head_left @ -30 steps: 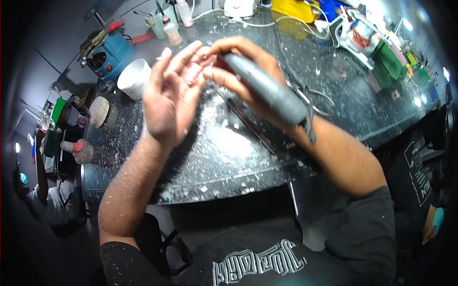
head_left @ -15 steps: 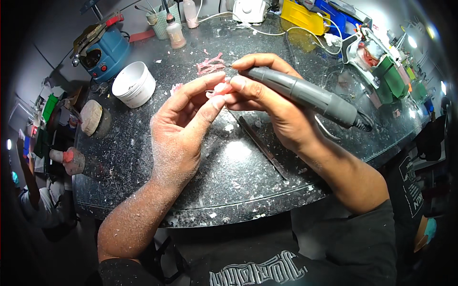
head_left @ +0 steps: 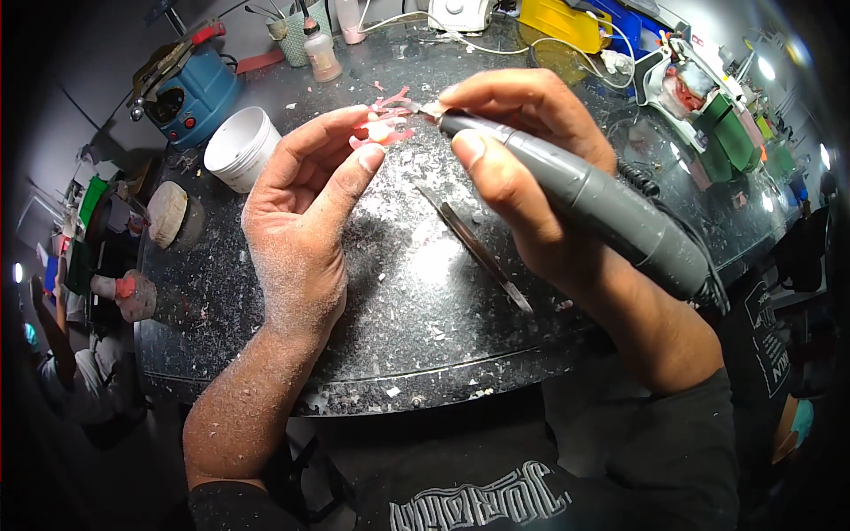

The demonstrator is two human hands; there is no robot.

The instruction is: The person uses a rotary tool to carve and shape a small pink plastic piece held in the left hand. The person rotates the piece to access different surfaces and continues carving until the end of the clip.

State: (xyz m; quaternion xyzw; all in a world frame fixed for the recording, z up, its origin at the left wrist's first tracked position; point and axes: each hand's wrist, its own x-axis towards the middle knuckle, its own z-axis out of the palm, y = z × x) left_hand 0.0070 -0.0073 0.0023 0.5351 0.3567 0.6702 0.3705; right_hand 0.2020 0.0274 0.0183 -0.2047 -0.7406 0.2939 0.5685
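Between the thumb and fingertips of my left hand (head_left: 297, 217) is a small pink denture piece (head_left: 381, 134) with a pale part in it. Dust whitens that hand and forearm. My right hand (head_left: 531, 190) is wrapped round a grey rotary handpiece (head_left: 595, 190), its tip pointing left toward the denture piece, with a gap between them. A cord trails from the handpiece's rear end. Thin pink branching scraps (head_left: 397, 96) lie on the bench just beyond my left fingertips. Below and between my hands lies a slim metal hand tool (head_left: 478, 248).
White scraps and dust cover the dark bench (head_left: 398, 354). At the left stand a white tub (head_left: 239, 150), a blue machine (head_left: 181, 106) and a round plaster block (head_left: 166, 214). A dropper bottle (head_left: 321, 55), yellow bin (head_left: 560, 25) and green-and-white device (head_left: 722, 115) stand farther back.
My hands have moved apart. The left went leftward with the denture piece; the right drew back rightward with the handpiece, whose tip has left the piece's side. The view has shifted slightly.
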